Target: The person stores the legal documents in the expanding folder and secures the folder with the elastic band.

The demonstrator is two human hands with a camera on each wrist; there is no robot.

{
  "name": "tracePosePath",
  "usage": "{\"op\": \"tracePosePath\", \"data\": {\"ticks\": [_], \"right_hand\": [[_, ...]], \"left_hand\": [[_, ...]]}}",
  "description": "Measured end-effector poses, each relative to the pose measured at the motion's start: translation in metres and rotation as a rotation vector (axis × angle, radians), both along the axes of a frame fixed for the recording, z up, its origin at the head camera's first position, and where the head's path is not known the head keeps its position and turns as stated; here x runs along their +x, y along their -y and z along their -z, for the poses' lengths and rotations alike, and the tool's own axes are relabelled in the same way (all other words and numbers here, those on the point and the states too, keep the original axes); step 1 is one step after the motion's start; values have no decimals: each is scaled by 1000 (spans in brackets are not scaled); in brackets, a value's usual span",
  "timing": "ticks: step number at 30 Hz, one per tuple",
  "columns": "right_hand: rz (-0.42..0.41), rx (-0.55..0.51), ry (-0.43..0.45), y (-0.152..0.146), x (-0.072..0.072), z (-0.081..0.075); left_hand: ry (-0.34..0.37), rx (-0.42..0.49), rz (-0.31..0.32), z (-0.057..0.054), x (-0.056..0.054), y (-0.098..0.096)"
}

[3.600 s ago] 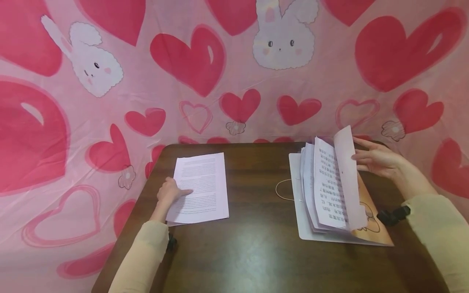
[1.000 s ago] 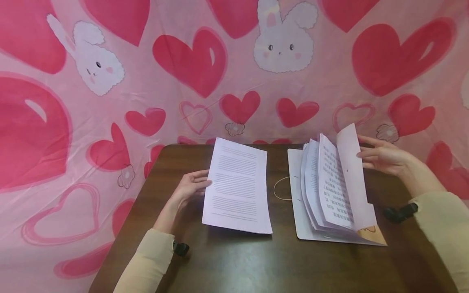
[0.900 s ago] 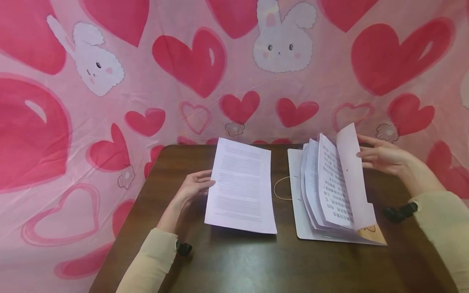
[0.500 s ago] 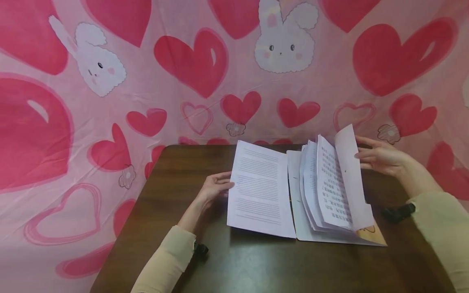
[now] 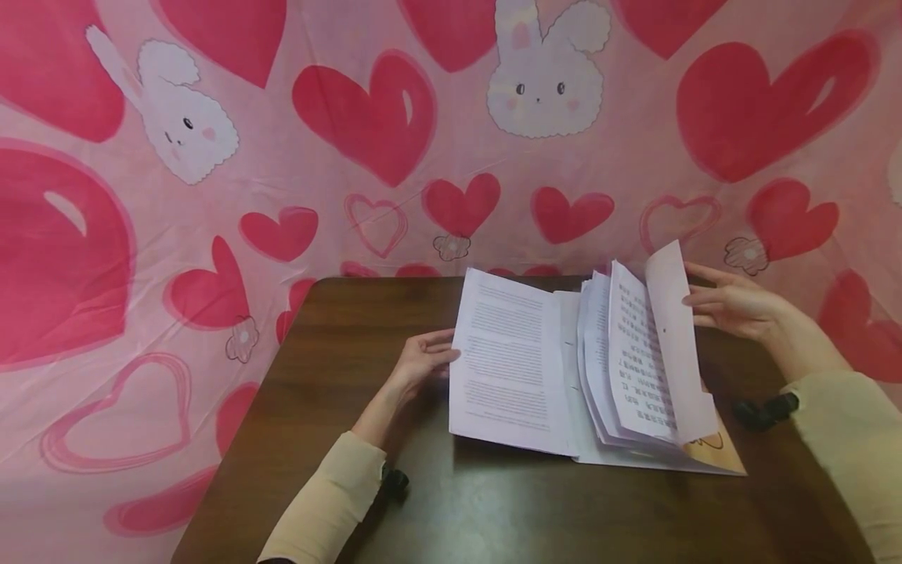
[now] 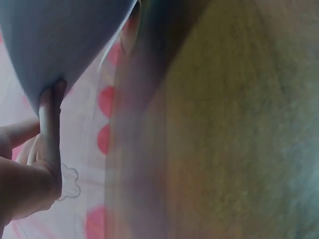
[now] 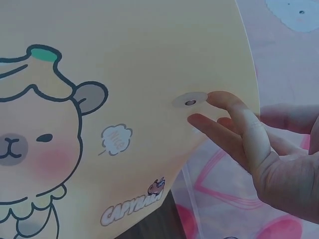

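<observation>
My left hand point(image 5: 419, 364) pinches the left edge of printed paper sheets point(image 5: 503, 368), tilted up above the table. Their right edge overlaps the left margin of an open file folder point(image 5: 588, 450). From below, the left wrist view shows the dark underside of the sheets point(image 6: 55, 45) with fingers against it. My right hand point(image 5: 747, 309) holds the folder's cover point(image 5: 672, 329) raised, thumb over its edge. Fingertips touch the tan outer face point(image 7: 129, 64) beside a round button point(image 7: 190, 102) in the right wrist view. More printed pages point(image 5: 634, 352) stand fanned inside the folder.
The folder lies on the right part of a dark brown wooden table point(image 5: 338, 501). Behind the table hangs a pink cloth point(image 5: 451, 149) with hearts and rabbits. A thin cord loop point(image 6: 130, 37) shows beneath the sheets in the left wrist view.
My left hand picked up the sheets from the table's left side and carried them right, until they overlap the folder's left margin. My right hand keeps holding the cover up.
</observation>
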State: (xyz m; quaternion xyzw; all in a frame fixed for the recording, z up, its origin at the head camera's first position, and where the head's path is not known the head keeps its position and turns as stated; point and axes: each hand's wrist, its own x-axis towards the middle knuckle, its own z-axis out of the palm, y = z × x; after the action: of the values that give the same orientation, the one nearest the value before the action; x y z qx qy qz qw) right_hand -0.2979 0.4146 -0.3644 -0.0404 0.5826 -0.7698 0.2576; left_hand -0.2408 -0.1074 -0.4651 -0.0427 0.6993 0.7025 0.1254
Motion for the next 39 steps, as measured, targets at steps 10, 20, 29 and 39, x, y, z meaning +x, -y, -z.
{"op": "tracePosePath", "data": {"ticks": [10,20,29,39], "right_hand": [[13,43,28,3,2,-2],[6,48,31,-2,3,-2],[16,75,29,-1,2,-2],[23,34,40,0,3,2]], "left_hand": [[-17,57,-38,17,6,-22],[-35,3,-43,12,6,-14],[-43,-15,-27,12,4,1],[-25,19,-6,18,-3,-13]]}}
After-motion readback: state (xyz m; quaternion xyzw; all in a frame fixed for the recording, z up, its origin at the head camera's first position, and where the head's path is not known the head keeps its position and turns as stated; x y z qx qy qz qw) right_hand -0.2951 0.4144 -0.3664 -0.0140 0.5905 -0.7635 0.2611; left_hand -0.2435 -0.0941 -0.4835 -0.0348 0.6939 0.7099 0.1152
